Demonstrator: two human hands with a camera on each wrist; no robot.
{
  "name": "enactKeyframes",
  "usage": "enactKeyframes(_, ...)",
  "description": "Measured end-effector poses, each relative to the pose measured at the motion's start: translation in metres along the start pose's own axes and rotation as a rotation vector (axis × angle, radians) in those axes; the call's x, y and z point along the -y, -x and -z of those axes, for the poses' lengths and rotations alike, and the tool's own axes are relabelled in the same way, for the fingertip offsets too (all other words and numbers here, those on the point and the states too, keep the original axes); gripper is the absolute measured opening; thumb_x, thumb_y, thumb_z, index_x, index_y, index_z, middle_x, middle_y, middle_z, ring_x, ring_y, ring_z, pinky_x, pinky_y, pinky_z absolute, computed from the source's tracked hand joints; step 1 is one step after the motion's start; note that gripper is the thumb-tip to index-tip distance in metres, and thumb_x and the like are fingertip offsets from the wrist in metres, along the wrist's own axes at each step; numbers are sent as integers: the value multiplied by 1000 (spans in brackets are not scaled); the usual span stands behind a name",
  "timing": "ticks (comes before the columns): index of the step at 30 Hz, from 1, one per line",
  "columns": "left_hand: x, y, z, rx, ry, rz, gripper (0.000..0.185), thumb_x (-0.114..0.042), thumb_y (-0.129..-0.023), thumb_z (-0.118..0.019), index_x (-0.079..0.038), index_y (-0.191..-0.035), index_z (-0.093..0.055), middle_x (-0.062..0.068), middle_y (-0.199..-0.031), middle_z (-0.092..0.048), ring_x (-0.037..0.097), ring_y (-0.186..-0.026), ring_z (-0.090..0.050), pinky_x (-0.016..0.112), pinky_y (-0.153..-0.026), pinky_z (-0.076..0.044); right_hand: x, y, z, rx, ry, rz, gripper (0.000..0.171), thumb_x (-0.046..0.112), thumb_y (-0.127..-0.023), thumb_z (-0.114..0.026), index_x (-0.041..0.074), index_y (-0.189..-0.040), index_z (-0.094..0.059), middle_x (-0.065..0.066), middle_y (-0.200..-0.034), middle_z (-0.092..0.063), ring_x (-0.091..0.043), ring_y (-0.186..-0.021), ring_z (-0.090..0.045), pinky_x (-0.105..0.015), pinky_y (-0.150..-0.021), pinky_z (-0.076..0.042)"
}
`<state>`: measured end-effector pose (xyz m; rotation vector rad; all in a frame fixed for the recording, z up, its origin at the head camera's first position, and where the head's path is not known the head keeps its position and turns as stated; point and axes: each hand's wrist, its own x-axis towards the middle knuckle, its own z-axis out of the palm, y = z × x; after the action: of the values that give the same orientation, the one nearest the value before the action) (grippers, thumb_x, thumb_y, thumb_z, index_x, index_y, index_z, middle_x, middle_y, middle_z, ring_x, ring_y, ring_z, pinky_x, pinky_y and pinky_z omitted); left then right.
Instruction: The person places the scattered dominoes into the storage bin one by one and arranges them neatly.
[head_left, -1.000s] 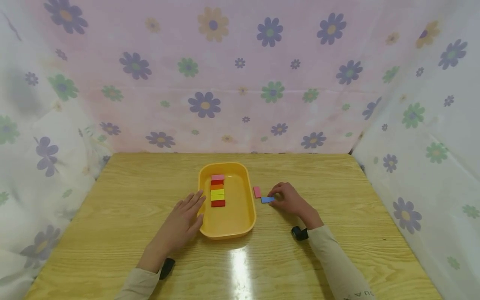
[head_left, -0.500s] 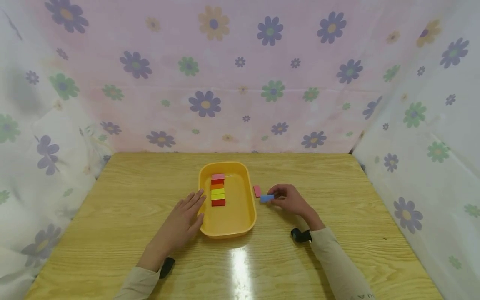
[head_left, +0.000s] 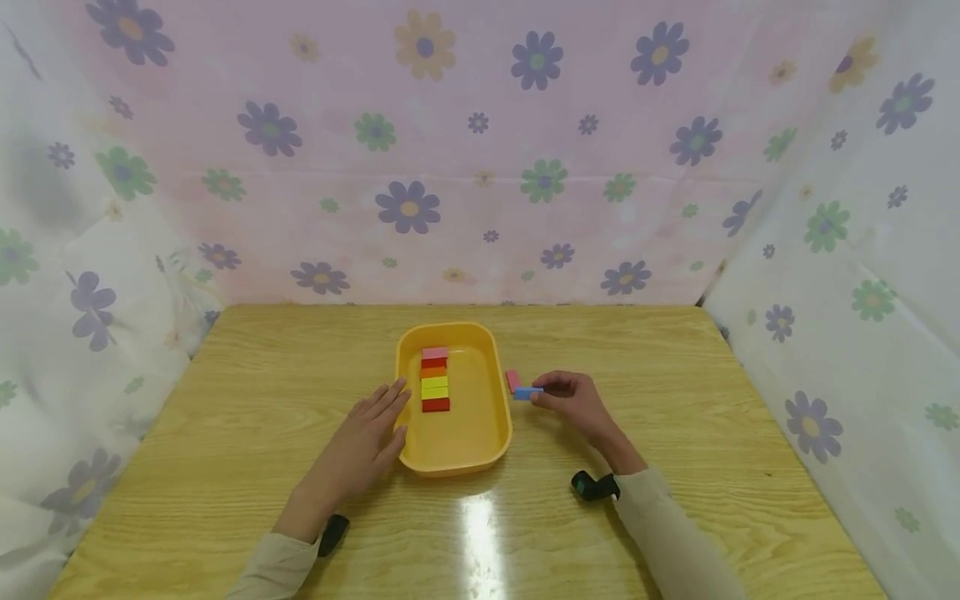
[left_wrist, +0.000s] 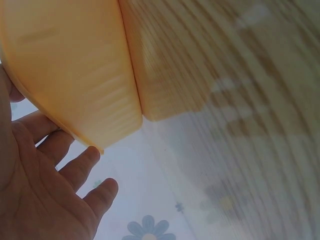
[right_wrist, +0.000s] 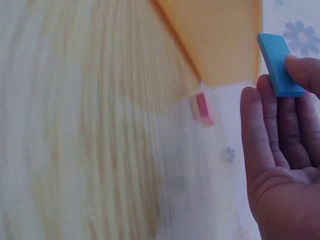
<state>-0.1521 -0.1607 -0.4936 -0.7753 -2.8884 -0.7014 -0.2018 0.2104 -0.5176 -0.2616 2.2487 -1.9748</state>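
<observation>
Between thumb and fingers my right hand pinches a blue domino-like block, raised a little off the table just right of the yellow tray. A pink block lies on the table beside the tray's right wall, partly behind the blue one. My left hand rests with extended fingers on the tray's left rim; the left wrist view shows its fingertips touching that edge. Inside the tray, along its left side, several blocks stand in a row: pink, orange, yellow and red.
The wooden table extends around the tray, with light glare near its front. Flowered cloth hangs behind it and at both sides. A black wrist camera sits below the right wrist, another by the left.
The blue block, flat on the table under my right fingers before, is now lifted and tilted up, shifted slightly left toward the tray. My left hand has stayed on the rim.
</observation>
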Motion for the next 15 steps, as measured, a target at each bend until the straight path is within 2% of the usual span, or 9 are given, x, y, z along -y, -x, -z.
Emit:
enactKeyframes(4,0,-1,0,-4,4,-3,56,-23,-104,-56,-3,-155,-42,11,-165,-32,39,-151,-30,62,-120,-26,3,3,-6,3,-121,48,31,2,-90,-74,-15,-114,-63,0,-101,-72,-13,-90,-72,-32,-84,-62)
enactKeyframes(8,0,-1,1,-4,0,-3,56,-23,-104,-55,-3,-155,-42,11,-165,-33,39,-151,-31,62,-120,-27,8,6,-12,2,-175,59,38,-1,-92,-71,-20,-120,-56,1,-103,-72,-12,-91,-73,-31,-80,-63)
enactKeyframes(11,-1,0,1,-1,-3,-2,56,-24,-104,-55,-4,-155,-42,11,-165,-33,39,-151,-31,62,-120,-27,15,10,-17,-1,-194,60,34,-1,-92,-70,-16,-121,-57,1,-104,-73,-11,-91,-73,-30,-76,-63)
enactKeyframes(15,0,0,1,-6,4,2,56,-23,-104,-56,-4,-155,-41,10,-165,-33,39,-151,-31,61,-120,-27,24,13,-22,8,-219,77,27,-1,-93,-70,-5,-119,-63,1,-105,-73,-12,-92,-73,-28,-75,-62)
